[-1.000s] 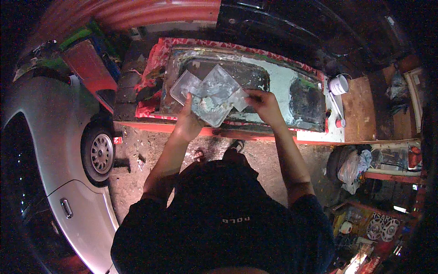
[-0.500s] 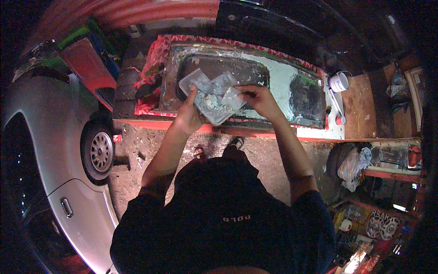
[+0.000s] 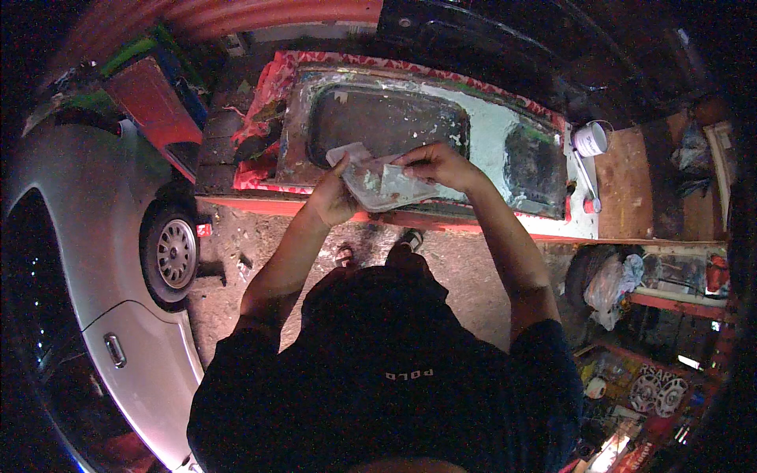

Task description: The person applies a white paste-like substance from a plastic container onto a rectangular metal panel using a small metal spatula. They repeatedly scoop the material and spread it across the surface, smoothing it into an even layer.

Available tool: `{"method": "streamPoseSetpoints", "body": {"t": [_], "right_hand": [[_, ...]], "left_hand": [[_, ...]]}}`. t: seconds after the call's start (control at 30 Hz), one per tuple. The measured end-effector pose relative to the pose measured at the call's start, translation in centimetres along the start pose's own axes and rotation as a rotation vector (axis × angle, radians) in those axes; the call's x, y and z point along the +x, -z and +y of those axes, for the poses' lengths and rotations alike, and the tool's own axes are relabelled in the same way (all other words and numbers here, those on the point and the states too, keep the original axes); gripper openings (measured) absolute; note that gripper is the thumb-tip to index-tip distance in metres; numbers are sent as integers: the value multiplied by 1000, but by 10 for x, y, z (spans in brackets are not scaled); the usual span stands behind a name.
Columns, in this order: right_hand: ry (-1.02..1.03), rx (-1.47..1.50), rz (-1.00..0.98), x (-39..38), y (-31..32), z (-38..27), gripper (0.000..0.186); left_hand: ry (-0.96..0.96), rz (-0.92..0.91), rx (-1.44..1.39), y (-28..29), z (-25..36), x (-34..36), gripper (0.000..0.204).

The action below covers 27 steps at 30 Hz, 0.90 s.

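My left hand [image 3: 335,200] grips a clear plastic container [image 3: 364,195] by its left side, thumb up along the rim. The container is tilted over the near edge of a worn panel [image 3: 378,118] with a dark inset and patchy white paint. Inside it, small clear plastic packets show only faintly. With fingers pinched, my right hand [image 3: 443,167] holds a small clear packet [image 3: 399,180] over the container's right side. What the packet contains is too blurred to make out.
The panel rests on a bench covered with red-patterned cloth [image 3: 260,130]. A white bucket [image 3: 589,139] stands at its right end beside a long pale tool [image 3: 585,185]. A silver car [image 3: 102,236] is on the left; plastic bags [image 3: 607,288] hang at the right.
The container has tipped and its far side has dropped. The packets that stuck up above its far rim no longer stand out. My right hand has moved slightly down, still pinching a packet.
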State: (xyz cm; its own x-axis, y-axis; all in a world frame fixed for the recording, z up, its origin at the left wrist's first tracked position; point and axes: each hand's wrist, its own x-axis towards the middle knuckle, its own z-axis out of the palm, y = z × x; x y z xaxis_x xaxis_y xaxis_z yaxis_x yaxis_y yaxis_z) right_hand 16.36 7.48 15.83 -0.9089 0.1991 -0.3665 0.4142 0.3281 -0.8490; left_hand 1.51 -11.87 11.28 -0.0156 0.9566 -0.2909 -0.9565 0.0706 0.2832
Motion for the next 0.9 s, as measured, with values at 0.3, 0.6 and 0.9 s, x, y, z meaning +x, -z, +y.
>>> {"method": "streamPoseSetpoints", "body": {"t": [0.3, 0.6, 0.9], "right_hand": [[285, -32, -56, 3, 1, 13, 28], [-54, 126, -158, 0, 12, 8, 31], [29, 50, -55, 7, 17, 16, 33]], "left_hand": [[64, -55, -21, 17, -4, 9, 60], [70, -69, -18, 15, -8, 9, 58], [46, -18, 40, 31, -5, 6, 57]]}}
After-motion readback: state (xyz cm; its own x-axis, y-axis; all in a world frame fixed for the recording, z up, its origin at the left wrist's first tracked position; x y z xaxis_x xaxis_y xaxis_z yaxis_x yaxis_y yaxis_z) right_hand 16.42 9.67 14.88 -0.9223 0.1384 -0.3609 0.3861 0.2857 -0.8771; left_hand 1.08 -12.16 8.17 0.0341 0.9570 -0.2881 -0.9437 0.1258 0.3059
